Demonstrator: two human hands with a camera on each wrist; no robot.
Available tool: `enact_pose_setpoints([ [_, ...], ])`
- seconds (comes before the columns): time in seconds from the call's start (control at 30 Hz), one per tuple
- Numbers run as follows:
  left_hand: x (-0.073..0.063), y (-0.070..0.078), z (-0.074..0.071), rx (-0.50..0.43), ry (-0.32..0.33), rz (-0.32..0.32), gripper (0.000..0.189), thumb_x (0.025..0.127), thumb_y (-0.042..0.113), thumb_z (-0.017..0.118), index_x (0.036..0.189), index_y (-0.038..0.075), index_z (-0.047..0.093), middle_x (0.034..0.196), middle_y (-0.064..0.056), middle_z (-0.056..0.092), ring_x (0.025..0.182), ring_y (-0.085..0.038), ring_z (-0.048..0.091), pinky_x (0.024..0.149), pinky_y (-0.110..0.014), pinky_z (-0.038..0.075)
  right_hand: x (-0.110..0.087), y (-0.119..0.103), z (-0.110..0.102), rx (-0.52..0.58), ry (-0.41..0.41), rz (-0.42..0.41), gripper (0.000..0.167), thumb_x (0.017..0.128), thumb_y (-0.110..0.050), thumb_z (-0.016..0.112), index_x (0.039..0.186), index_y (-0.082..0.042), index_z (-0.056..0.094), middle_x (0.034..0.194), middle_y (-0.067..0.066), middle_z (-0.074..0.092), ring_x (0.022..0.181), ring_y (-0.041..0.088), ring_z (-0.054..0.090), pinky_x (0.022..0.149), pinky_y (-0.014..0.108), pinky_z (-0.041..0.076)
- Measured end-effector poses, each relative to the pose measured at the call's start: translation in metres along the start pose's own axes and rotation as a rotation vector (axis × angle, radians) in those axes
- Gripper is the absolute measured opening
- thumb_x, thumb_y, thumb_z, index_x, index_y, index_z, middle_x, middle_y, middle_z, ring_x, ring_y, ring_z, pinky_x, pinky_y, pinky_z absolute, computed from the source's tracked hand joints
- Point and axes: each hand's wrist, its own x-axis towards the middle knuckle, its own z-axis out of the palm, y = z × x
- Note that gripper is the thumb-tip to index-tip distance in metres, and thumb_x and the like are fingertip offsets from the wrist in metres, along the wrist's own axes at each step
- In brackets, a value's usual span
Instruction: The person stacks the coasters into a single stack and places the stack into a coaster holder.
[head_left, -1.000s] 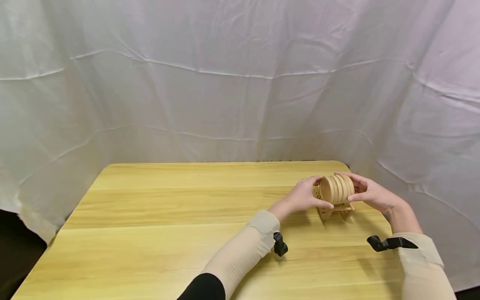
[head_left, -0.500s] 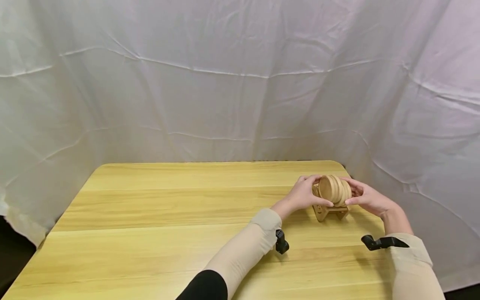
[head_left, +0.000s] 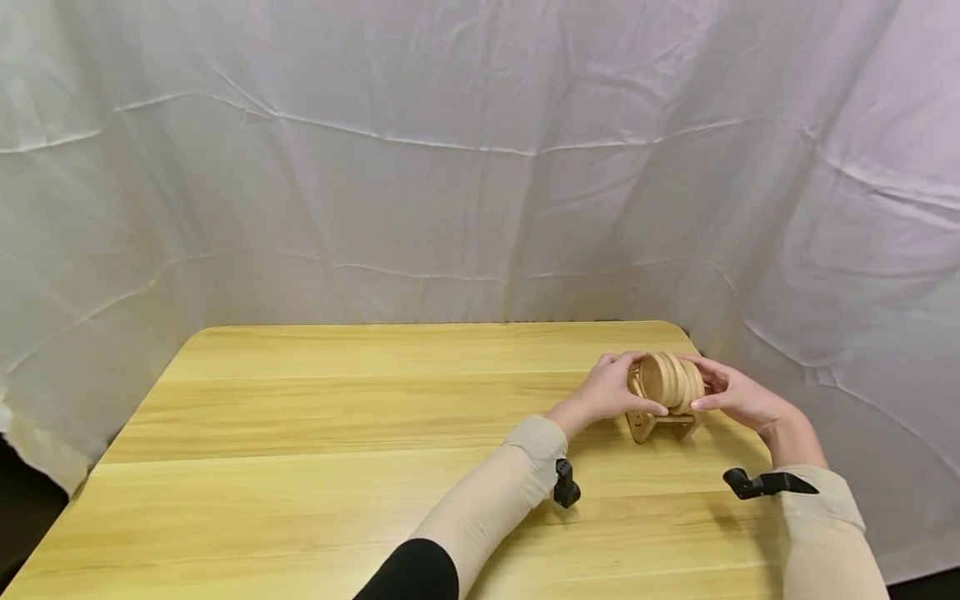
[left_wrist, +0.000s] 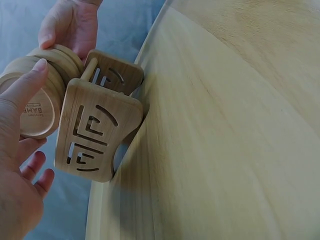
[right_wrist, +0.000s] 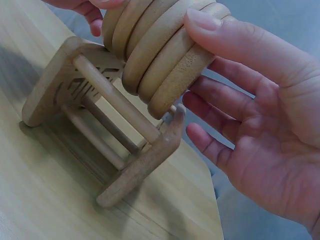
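A stack of several round bamboo coasters (head_left: 671,383) stands on edge between my two hands. My left hand (head_left: 600,392) grips the left end, thumb over the face of the end coaster (left_wrist: 39,114), which bears printed lettering. At the opposite end, my right hand (right_wrist: 270,115) pinches the stack with its thumb on the rims. Directly beneath is a small wooden coaster rack (left_wrist: 100,130) with cut-out side panels joined by round rods (right_wrist: 117,100). Whether the coasters touch the rods I cannot tell.
The rack stands on a wood-grain table (head_left: 300,417), close to its far right corner. A pale cloth curtain (head_left: 450,208) hangs behind and around the table. Both wrists carry black camera mounts (head_left: 768,485).
My hands have come slightly closer together along the stack, and the coasters sit a little less evenly aligned than a second ago. The head view has shifted slightly; both hands keep their hold.
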Motion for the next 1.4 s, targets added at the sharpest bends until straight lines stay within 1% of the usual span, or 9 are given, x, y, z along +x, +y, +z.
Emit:
enact_pose_setpoints([
  [0.2, 0.004, 0.0, 0.002, 0.025, 0.007, -0.002, 0.095, 0.069, 0.055, 0.082, 0.147, 0.026, 0.039, 0.141, 0.005, 0.051, 0.132, -0.012, 0.042, 0.105, -0.027, 0.043, 0.0, 0.0, -0.001, 0.025, -0.007, -0.009, 0.07, 0.089, 0.013, 0.053, 0.147, -0.022, 0.035, 0.133, -0.011, 0.058, 0.115, 0.005, 0.059, 0.093, 0.021, 0.05],
  [0.47, 0.005, -0.002, 0.004, 0.087, -0.013, -0.014, 0.095, 0.069, 0.059, 0.08, 0.148, 0.026, 0.038, 0.141, 0.006, 0.05, 0.133, -0.012, 0.041, 0.107, -0.028, 0.041, 0.0, 0.008, -0.005, 0.032, -0.002, 0.044, 0.071, 0.09, 0.012, 0.053, 0.149, -0.021, 0.033, 0.134, -0.013, 0.056, 0.116, 0.004, 0.058, 0.093, 0.023, 0.051],
  [0.7, 0.008, -0.005, 0.006, 0.228, -0.008, 0.032, 0.088, 0.07, 0.062, 0.078, 0.143, 0.026, 0.045, 0.138, 0.012, 0.055, 0.132, -0.013, 0.039, 0.109, -0.03, 0.036, 0.001, 0.011, -0.003, -0.021, 0.036, 0.111, 0.075, 0.089, 0.007, 0.058, 0.153, -0.014, 0.025, 0.133, -0.015, 0.055, 0.116, 0.003, 0.057, 0.093, 0.021, 0.049],
  [0.9, 0.006, -0.007, 0.007, 0.344, -0.009, 0.013, 0.093, 0.07, 0.07, 0.073, 0.145, 0.024, 0.044, 0.149, 0.009, 0.044, 0.136, -0.016, 0.035, 0.109, -0.033, 0.035, 0.002, 0.018, 0.004, -0.081, 0.072, 0.152, 0.081, 0.089, 0.005, 0.06, 0.155, -0.013, 0.018, 0.135, -0.016, 0.05, 0.116, 0.004, 0.056, 0.092, 0.023, 0.05],
  [1.03, 0.005, -0.006, 0.005, 0.36, -0.034, -0.015, 0.094, 0.073, 0.072, 0.068, 0.148, 0.023, 0.041, 0.153, 0.007, 0.038, 0.139, -0.017, 0.031, 0.11, -0.035, 0.035, 0.004, 0.02, 0.009, -0.141, 0.112, 0.162, 0.081, 0.089, 0.002, 0.061, 0.156, -0.014, 0.019, 0.143, -0.015, 0.04, 0.114, 0.005, 0.057, 0.09, 0.025, 0.051],
  [1.17, 0.002, -0.005, 0.004, 0.344, -0.054, -0.036, 0.092, 0.077, 0.072, 0.063, 0.15, 0.022, 0.038, 0.155, 0.007, 0.035, 0.141, -0.018, 0.029, 0.112, -0.038, 0.034, 0.006, 0.018, 0.017, -0.184, 0.146, 0.174, 0.08, 0.091, -0.002, 0.062, 0.157, -0.014, 0.018, 0.159, 0.002, 0.02, 0.111, 0.004, 0.059, 0.088, 0.024, 0.051],
  [1.27, 0.0, -0.005, 0.005, 0.336, -0.043, -0.035, 0.089, 0.081, 0.071, 0.059, 0.152, 0.023, 0.034, 0.156, 0.004, 0.035, 0.143, -0.019, 0.03, 0.113, -0.038, 0.036, 0.008, 0.015, 0.024, -0.249, 0.179, 0.167, 0.078, 0.093, -0.005, 0.059, 0.157, -0.012, 0.015, 0.162, 0.018, 0.009, 0.117, -0.002, 0.053, 0.091, 0.023, 0.049],
  [1.33, 0.0, -0.004, 0.007, 0.348, -0.029, -0.02, 0.087, 0.084, 0.071, 0.055, 0.153, 0.022, 0.032, 0.157, 0.003, 0.034, 0.144, -0.02, 0.031, 0.113, -0.039, 0.037, 0.009, 0.011, 0.03, -0.319, 0.223, 0.16, 0.074, 0.095, -0.009, 0.058, 0.157, -0.012, 0.016, 0.162, 0.022, 0.009, 0.129, 0.003, 0.044, 0.101, 0.034, 0.044],
  [1.4, -0.001, -0.003, 0.008, 0.385, -0.016, 0.005, 0.084, 0.087, 0.07, 0.05, 0.153, 0.023, 0.03, 0.158, 0.003, 0.033, 0.145, -0.02, 0.03, 0.114, -0.04, 0.037, 0.012, 0.008, 0.036, -0.418, 0.279, 0.135, 0.071, 0.097, -0.014, 0.057, 0.156, -0.011, 0.018, 0.161, 0.024, 0.012, 0.141, 0.017, 0.033, 0.11, 0.051, 0.035],
])
